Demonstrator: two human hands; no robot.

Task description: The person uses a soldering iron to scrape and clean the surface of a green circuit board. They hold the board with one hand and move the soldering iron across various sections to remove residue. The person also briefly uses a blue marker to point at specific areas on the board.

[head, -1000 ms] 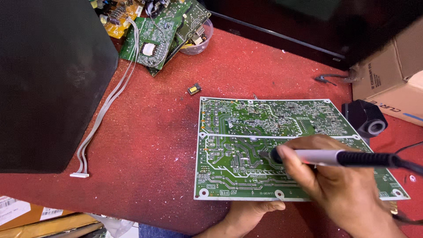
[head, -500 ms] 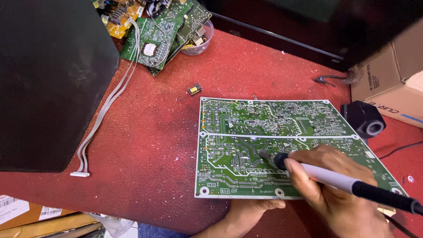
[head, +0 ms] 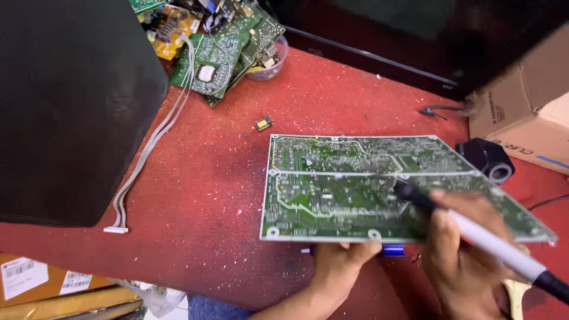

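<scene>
Starting at the left, a big black panel (head: 71, 101) covers that side of the red tabletop (head: 201, 195), with a grey ribbon cable (head: 148, 148) trailing along its edge and a heap of small green boards (head: 225, 47) behind it. A tiny yellow component (head: 263, 124) lies alone near the middle. The large green circuit board (head: 332, 189) rests solder side up, its near edge lifted slightly. The left hand (head: 341, 266) props that edge from below, thumb curled over the rim, so its grip is closed on the board. Compared with a second ago, the soldering iron (head: 474, 234) has swung from nearly level to a steep slant, its handle now running down toward the lower right, while the dark tip stays on the same patch of the board's right half; judging by that, the work remains on one joint and only the angle of attack has altered. The right hand (head: 468, 261) holds the iron like a pen, fingers wrapped tight round the shaft, wrist dropped low. A black tape roll (head: 489, 160) and cardboard boxes (head: 527, 124) sit beyond.
</scene>
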